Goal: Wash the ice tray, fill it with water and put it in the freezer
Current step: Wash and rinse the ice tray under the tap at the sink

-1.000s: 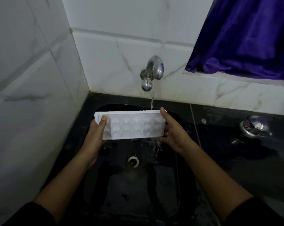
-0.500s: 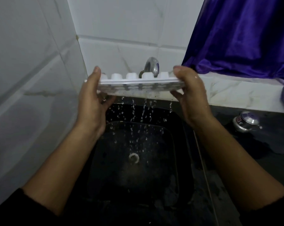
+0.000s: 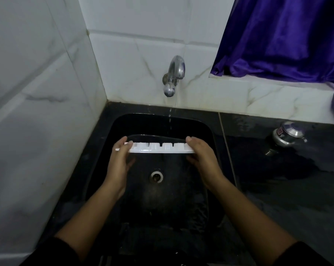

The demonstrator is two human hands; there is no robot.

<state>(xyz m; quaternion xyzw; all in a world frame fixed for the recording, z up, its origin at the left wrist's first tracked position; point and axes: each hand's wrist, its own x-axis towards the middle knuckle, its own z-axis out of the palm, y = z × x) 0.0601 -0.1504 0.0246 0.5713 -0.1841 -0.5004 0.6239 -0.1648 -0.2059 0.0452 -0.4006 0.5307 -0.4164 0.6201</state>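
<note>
From the head view, I hold the ice tray [image 3: 158, 147] below the tap [image 3: 174, 73] and nearer to me than it, over the black sink [image 3: 206, 131]. My left hand [image 3: 118, 164] grips one short end and my right hand [image 3: 202, 160] the other. On each side the fingers [image 3: 122, 143] curl over the top edge with the thumb underneath, so both hands are clenched on the tray.

I see the tray almost edge-on. Its flat rim is low and the cup bottoms stand up, so it looks turned upside down. Its long axis runs left to right, across the line from me to the tap.

The thin stream of water [image 3: 170, 120] drops from the tap just behind the tray, toward the end my right hand holds. I judge the next move to be turning the cups up and pushing the tray away from me under that stream. The right hand is the nearer one to it.

A steel pot [image 3: 286, 135] sits on the counter [image 3: 277, 198], well to the right of the tap.
</note>
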